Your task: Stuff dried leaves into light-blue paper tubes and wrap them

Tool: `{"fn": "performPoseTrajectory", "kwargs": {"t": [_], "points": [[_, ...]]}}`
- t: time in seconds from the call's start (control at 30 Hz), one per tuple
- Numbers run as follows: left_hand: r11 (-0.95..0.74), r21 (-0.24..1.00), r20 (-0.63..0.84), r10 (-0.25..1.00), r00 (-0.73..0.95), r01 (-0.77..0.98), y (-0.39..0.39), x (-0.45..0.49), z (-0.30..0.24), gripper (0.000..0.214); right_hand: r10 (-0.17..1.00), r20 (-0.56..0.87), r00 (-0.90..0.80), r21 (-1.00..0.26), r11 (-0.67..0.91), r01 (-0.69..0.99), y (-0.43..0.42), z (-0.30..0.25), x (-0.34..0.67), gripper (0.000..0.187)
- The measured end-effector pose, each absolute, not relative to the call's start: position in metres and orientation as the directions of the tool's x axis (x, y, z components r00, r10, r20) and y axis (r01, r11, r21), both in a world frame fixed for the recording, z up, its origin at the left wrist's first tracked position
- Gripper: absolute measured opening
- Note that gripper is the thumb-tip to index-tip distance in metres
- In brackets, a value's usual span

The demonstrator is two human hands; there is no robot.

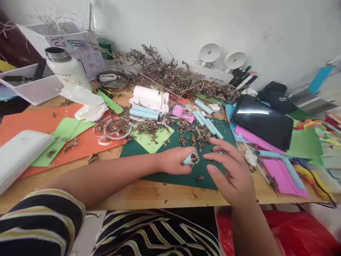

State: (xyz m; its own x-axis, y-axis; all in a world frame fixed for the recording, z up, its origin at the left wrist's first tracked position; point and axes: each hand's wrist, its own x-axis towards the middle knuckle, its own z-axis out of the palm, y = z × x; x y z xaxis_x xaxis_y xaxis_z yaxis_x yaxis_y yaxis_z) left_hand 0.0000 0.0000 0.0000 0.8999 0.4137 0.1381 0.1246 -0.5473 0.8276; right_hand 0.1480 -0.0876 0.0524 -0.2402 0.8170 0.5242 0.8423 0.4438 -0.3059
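Note:
My left hand (174,160) is closed around a light blue rolled paper tube (191,158), whose open end shows brown dried leaf bits inside. My right hand (229,170) hovers just to the tube's right, fingers apart and holding nothing, above the dark green sheet (170,177). Crumbled dried leaves (194,133) lie scattered on that sheet beyond both hands. Several more light blue rolled tubes (207,122) rest at the sheet's far edge.
A pile of dried twigs (173,76) sits by the wall. An orange paper (26,121), light green papers (151,138), a tape ring (117,128), a white roll (150,97), a white bottle (66,69), a black tablet (262,121) and pink paper (279,174) crowd the wooden table (160,195).

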Motion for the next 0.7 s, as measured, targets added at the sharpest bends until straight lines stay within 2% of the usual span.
{"fn": "performPoseTrajectory", "kwargs": {"t": [0.27,0.47,0.57,0.7], "points": [[-0.563,0.809,0.099,0.414,0.905,0.169,0.000,0.000,0.002,0.019,0.820,0.462,-0.338,-0.241,0.483,0.842,-0.089,0.046,0.141,0.019],[-0.629,0.761,0.131,0.383,0.914,0.155,-0.003,0.000,0.003,0.019,0.890,0.197,-0.411,-0.130,0.439,0.889,-0.087,0.073,0.132,0.017],[-0.663,0.735,0.121,0.337,0.934,0.143,-0.003,0.000,0.001,0.018,0.883,0.204,-0.422,-0.234,0.463,0.855,-0.089,0.075,0.137,0.017],[-0.621,0.775,0.117,0.324,0.939,0.117,0.001,0.000,0.000,0.019,0.873,0.461,-0.157,-0.488,0.397,0.777,-0.097,0.065,0.146,0.015]]}}
